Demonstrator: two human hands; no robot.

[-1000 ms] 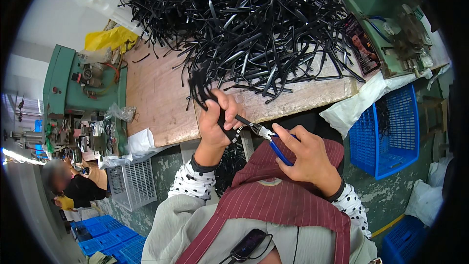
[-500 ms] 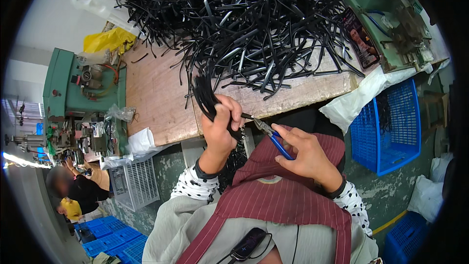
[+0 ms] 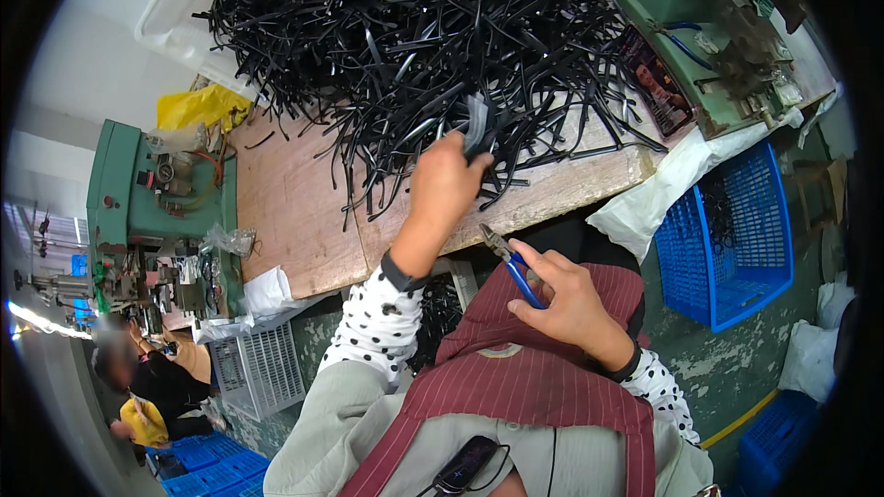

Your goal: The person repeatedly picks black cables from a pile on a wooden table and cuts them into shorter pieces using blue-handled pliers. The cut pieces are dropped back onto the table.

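Note:
A big tangled heap of thin black plastic strips (image 3: 368,64), some glossy and curved at the ends like eyeglass temples, covers the far part of the wooden table. My left hand (image 3: 445,182) reaches over the heap's near edge, fingers closed round a bundle of black strips (image 3: 477,124); the bundle is smeared by motion and partly hidden by the hand. Before my lap, close to the table's front edge, my right hand (image 3: 573,302) grips cutting pliers (image 3: 523,282) with blue handles. Their jaws point up and away, with nothing between them.
Green machines stand at left (image 3: 157,184) and right (image 3: 737,46). A blue crate (image 3: 727,239) sits on the floor at right, a white crate (image 3: 258,364) at lower left. A yellow bag (image 3: 203,109) lies on the table. Another person (image 3: 166,377) works at far left.
My left hand has moved away from the pliers, up and right to the heap, carrying the bundle. The pliers stay near the same place, no longer at a strip's end.

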